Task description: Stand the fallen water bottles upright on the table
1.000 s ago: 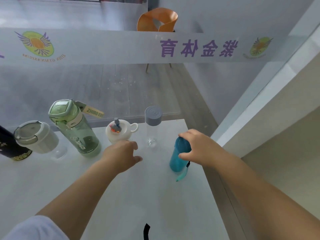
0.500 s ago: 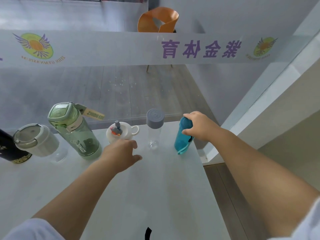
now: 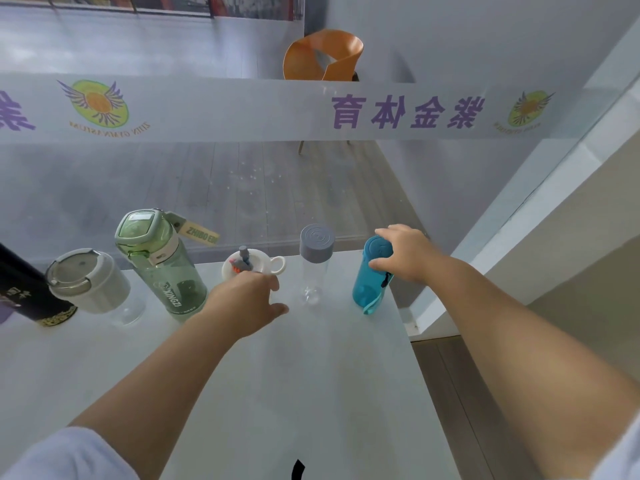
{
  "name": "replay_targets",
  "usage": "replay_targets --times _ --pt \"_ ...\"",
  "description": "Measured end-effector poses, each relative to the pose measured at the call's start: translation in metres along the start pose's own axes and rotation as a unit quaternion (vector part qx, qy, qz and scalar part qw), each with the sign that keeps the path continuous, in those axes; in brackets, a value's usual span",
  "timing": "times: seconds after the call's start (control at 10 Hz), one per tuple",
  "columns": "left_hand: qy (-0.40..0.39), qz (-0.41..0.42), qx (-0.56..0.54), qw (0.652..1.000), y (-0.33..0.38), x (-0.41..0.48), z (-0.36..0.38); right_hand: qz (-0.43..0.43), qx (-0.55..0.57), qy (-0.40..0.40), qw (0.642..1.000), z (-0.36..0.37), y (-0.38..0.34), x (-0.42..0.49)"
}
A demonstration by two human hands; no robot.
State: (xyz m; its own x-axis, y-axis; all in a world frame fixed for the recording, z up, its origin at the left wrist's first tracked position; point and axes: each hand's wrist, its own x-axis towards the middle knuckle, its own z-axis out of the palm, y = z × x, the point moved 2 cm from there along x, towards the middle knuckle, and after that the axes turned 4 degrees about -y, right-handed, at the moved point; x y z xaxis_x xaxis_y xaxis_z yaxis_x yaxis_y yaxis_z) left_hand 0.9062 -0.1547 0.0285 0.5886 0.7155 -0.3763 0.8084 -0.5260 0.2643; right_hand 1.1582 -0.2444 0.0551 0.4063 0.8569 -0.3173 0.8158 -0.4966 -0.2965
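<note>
A row of bottles stands upright along the far edge of the white table (image 3: 311, 393). My right hand (image 3: 403, 252) grips the top of the blue bottle (image 3: 369, 284) at the right end, near the table's right edge. Left of it are a clear bottle with a grey cap (image 3: 316, 261), a small white bottle with a toy lid (image 3: 249, 263), a large green bottle (image 3: 162, 265), a clear bottle with a grey-white lid (image 3: 88, 280) and a black bottle (image 3: 24, 292). My left hand (image 3: 247, 304) hovers just in front of the white bottle, fingers loosely curled, holding nothing.
A glass partition with purple lettering rises directly behind the bottles. An orange chair (image 3: 322, 55) stands beyond it. The table's right edge drops to a wooden floor (image 3: 460, 393) beside a white wall base.
My right hand carried the blue bottle from nearer me to the far right end of the row and set it upright. My left hand has barely moved.
</note>
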Motion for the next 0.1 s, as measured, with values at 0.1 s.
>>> replay_targets --times 0.1 --pt "0.041 0.009 -0.01 0.999 0.0017 -0.0025 -0.0136 -0.003 -0.023 0.037 0.999 -0.0193 -0.0084 -0.0088"
